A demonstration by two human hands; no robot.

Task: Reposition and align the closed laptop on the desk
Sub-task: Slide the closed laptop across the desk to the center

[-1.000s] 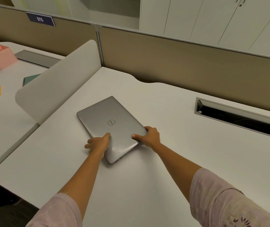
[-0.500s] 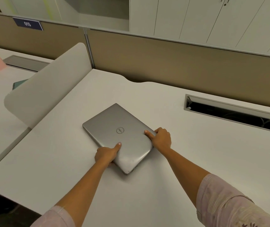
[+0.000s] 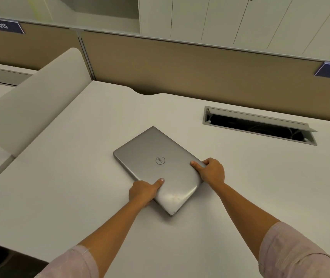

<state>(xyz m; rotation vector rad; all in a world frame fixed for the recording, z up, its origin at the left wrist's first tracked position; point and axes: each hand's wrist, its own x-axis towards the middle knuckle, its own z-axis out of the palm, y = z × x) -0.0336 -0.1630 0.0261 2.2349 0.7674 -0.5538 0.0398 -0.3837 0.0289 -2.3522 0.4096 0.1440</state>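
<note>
A closed silver laptop (image 3: 156, 159) with a round logo lies flat on the white desk (image 3: 70, 187), turned at an angle with one corner pointing at me. My left hand (image 3: 143, 192) grips its near left edge, thumb on the lid. My right hand (image 3: 212, 171) grips the near right edge, thumb also pressed on top. The fingers of both hands are hidden under the laptop's edges.
A curved white divider (image 3: 29, 105) stands along the desk's left side. An open cable slot (image 3: 258, 126) is cut into the desk at the right rear. A tan partition wall (image 3: 180, 67) runs along the back, with blue number signs (image 3: 3, 26).
The laptop has slid to the right across the desk, away from the divider, with both hands keeping their grip. Its angle is about the same. The camera view has swung right.
</note>
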